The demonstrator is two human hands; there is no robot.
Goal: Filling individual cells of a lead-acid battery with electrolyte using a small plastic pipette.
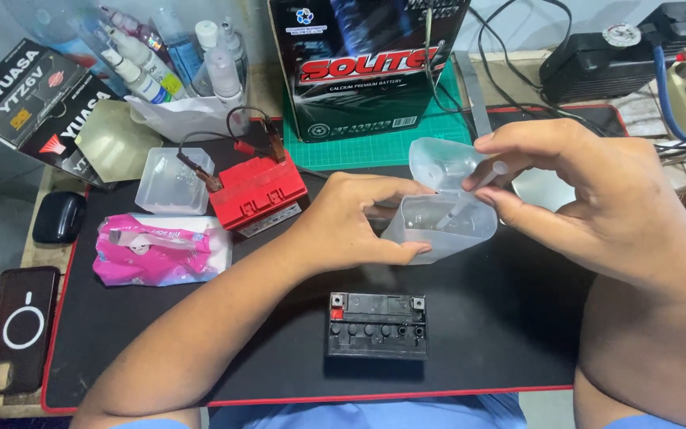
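- Left hand [351,226]: fingers curled tight round a clear plastic container [441,226], held above the black mat [160,349].
- Right hand [597,199]: thumb and forefinger pinched on a thin clear tube [474,191] dipping into the container; tube's lower end hard to make out.
- Container's hinged lid [438,161] stands open, partly behind fingers.
- Small black battery [377,324] lies just below; red battery [257,191] with clips to the left.

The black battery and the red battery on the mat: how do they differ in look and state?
The black battery lies near the person, low and flat, with nothing attached to it. The red battery sits farther back on the left and has clips with wires attached to its top. The black one shows a row of small openings along its top; the red one shows a plain lid. Both are small, box-shaped and rest on the black mat. Neither is touched by the hands.
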